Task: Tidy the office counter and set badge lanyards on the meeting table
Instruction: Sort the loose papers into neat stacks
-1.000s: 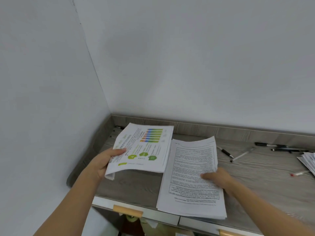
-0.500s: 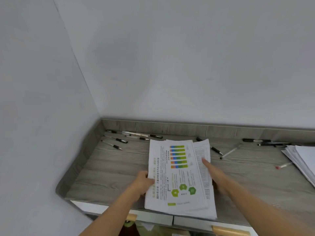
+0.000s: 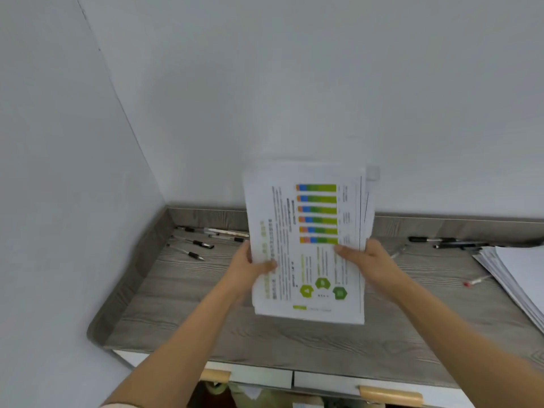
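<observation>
I hold a stack of printed papers (image 3: 306,245) upright above the grey wood-grain counter (image 3: 265,343). Its top sheet shows coloured bar charts and green hexagons. My left hand (image 3: 250,266) grips the stack's left edge, thumb on the front. My right hand (image 3: 368,260) grips the right edge, thumb also on the front. The stack's lower edge hangs a little above the counter surface. No lanyards are in view.
Several pens (image 3: 203,244) lie scattered at the counter's back left corner, and more pens (image 3: 441,242) lie at the back right. A red-tipped pen (image 3: 475,281) lies beside another pile of white papers (image 3: 518,278) at the right edge. Drawers with wooden handles (image 3: 391,394) sit below the counter.
The chart sheet was laid onto the text pile, then both hands lifted the merged stack off the counter and tilted it upright. The view shifted slightly.
</observation>
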A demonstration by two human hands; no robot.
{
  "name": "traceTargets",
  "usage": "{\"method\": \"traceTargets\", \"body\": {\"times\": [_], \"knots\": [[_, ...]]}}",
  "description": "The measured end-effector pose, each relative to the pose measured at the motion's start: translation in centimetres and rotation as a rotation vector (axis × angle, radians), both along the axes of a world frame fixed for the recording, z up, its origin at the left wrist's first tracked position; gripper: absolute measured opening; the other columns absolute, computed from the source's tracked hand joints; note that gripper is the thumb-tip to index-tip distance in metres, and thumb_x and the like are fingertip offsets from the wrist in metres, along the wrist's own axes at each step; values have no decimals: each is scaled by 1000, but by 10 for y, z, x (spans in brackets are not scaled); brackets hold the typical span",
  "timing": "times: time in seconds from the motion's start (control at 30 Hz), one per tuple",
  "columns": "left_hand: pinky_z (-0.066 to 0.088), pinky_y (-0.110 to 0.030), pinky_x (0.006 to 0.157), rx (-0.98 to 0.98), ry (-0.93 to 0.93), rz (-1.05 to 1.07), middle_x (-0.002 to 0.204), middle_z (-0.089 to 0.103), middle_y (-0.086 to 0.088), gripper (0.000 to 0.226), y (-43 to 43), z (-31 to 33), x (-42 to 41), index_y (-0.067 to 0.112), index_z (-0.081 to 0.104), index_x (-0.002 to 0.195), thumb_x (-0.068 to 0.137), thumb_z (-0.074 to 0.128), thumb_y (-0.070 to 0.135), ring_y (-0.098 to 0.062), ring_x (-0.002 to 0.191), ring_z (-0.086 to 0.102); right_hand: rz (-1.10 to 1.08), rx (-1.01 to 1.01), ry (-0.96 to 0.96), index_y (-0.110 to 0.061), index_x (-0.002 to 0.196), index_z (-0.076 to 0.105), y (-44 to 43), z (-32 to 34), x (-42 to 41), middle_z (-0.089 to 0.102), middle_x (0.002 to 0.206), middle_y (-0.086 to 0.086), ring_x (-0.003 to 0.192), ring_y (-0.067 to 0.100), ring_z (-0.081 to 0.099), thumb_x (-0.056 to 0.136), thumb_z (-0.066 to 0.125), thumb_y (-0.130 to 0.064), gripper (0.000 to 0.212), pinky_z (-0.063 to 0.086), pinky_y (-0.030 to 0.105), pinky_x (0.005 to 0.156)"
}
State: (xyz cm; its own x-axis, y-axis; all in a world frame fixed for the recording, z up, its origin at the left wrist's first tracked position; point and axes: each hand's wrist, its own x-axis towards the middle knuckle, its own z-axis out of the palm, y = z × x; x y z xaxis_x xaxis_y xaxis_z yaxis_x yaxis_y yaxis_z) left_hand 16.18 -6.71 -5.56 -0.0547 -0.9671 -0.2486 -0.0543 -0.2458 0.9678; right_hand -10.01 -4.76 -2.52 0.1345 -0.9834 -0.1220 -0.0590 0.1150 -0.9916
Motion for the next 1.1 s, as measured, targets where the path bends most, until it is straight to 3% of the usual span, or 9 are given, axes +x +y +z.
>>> {"method": "traceTargets", "body": {"times": [0.07, 0.13, 0.2, 0.27, 0.4, 0.6, 0.73, 0.93, 1.1], "knots": [[59, -41, 81, -82, 47, -19, 113, 70, -5, 36, -11, 23, -3, 10, 59, 113, 81, 70, -3, -20, 98, 70, 21, -71, -65, -14, 114, 68, -5, 20, 1, 75, 108, 3, 97, 21, 72, 93, 60, -9, 23, 60, 35, 79], [59, -37, 79, -147, 59, -22, 108, 72, -2, 31, -13, 34, -4, 11, 63, 108, 83, 68, -6, -17, 95, 71, 21, -96, -114, -16, 116, 67, -8, 28, -1, 74, 111, 2, 100, 19, 72, 89, 63, -7, 29, 60, 36, 81], [59, -31, 77, -162, 26, -24, 104, 73, 0, 28, -10, 31, -3, 14, 66, 100, 82, 67, -8, -13, 90, 72, 0, -94, -83, -18, 115, 68, -9, 22, -7, 73, 113, 3, 103, 21, 70, 85, 68, -8, 32, 58, 40, 85], [57, -38, 86, -127, -38, -43, 103, 72, 0, 28, -6, 17, -2, 16, 67, 95, 82, 68, -8, -16, 95, 71, 1, -69, -6, -19, 116, 68, -8, 5, -11, 73, 113, 1, 106, 23, 69, 83, 72, -9, 35, 55, 45, 89], [51, -43, 96, -107, -116, -150, 116, 70, 0, 30, 6, 0, -9, 19, 69, 106, 86, 66, -3, -19, 112, 64, 39, -39, 69, -23, 116, 67, 1, -17, -8, 73, 112, -7, 106, 14, 68, 84, 71, -6, 36, 56, 40, 90], [54, -36, 93, -115, -155, -178, 120, 67, 2, 27, 10, -1, -14, 22, 64, 113, 92, 60, 5, -15, 111, 64, 45, -7, 71, -25, 115, 66, -1, -26, -7, 74, 110, -9, 103, 11, 69, 86, 69, -5, 35, 59, 30, 79], [55, -32, 86, -88, -148, -146, 113, 70, 5, 24, 13, 2, -27, 19, 65, 115, 94, 59, 8, -12, 102, 67, -3, 65, 59, -22, 116, 67, 2, -42, -18, 73, 114, -3, 105, 16, 69, 87, 70, -9, 32, 57, 40, 89], [58, -46, 82, 29, 88, -125, 106, 74, -6, 19, 11, 14, -85, 12, 66, 111, 95, 58, 8, -23, 97, 71, -281, 139, 12, -14, 106, 65, 15, -34, -66, 76, 96, 6, 82, 24, 75, 96, 60, -15, 12, 60, 35, 63], [59, -42, 76, 92, 119, -101, 103, 74, -4, 18, 16, 9, -172, 15, 66, 108, 94, 59, 6, -22, 92, 72, -467, 75, 205, -20, 100, 61, 31, -34, -132, 72, 92, -1, 78, 16, 71, 100, 52, -14, 10, 54, 26, 57]]}}
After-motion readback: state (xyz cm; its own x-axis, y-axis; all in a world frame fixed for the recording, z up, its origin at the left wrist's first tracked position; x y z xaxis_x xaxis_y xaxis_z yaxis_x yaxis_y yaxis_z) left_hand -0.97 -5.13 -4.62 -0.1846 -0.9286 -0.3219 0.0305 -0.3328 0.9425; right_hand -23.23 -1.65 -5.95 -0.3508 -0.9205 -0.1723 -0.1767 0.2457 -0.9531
